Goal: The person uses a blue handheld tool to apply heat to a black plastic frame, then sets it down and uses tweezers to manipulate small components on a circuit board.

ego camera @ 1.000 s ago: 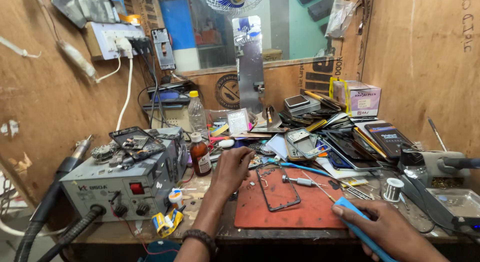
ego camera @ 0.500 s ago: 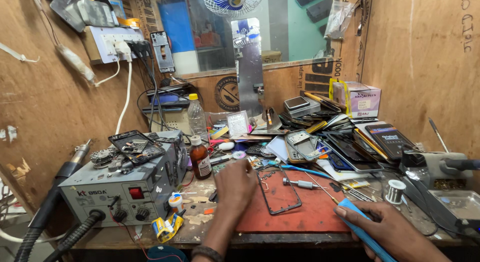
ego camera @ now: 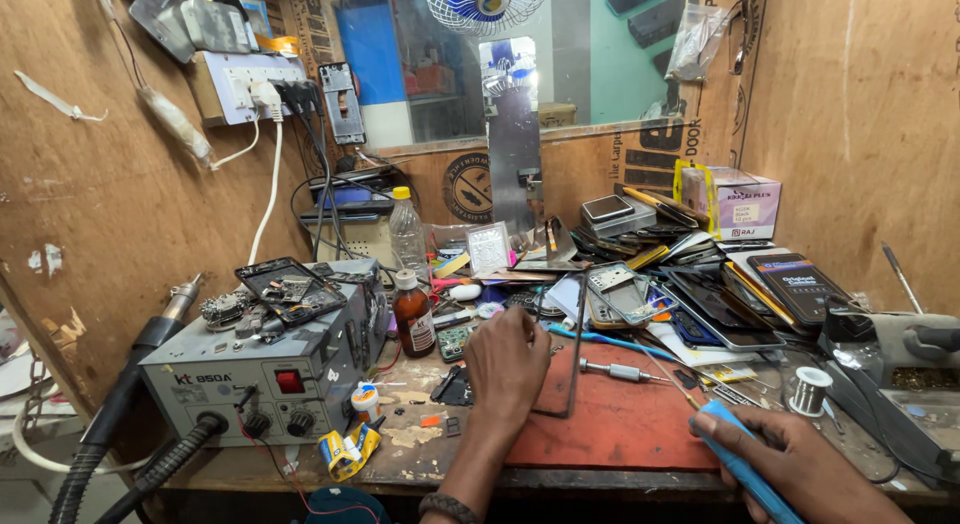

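While your left hand [ego camera: 508, 369] rests knuckles-up at the left edge of the red mat [ego camera: 640, 429], its fingers curl down over something small that you cannot make out from this angle, so whether they pinch a part or only press on the table is not clear. Just beside it, on its right, lies the thin dark phone frame [ego camera: 562, 369], standing a little on edge against the mat; keep the wrist low and the hand planted, so that the frame does not tip. Your right hand [ego camera: 800, 464] is closed around the blue iron [ego camera: 740, 464] at the mat's near right corner, well apart from the left; bring its tip in along the open red middle, which looks like the best free lane. A screwdriver [ego camera: 612, 369] lies across the mat's upper part, and a solder spool [ego camera: 808, 389] sits to the right. On the left, the brown bottle [ego camera: 413, 316] and the grey hot-air station [ego camera: 265, 369] stand close to your forearm. Loose phones [ego camera: 700, 304] crowd the far side, so there is little room there.
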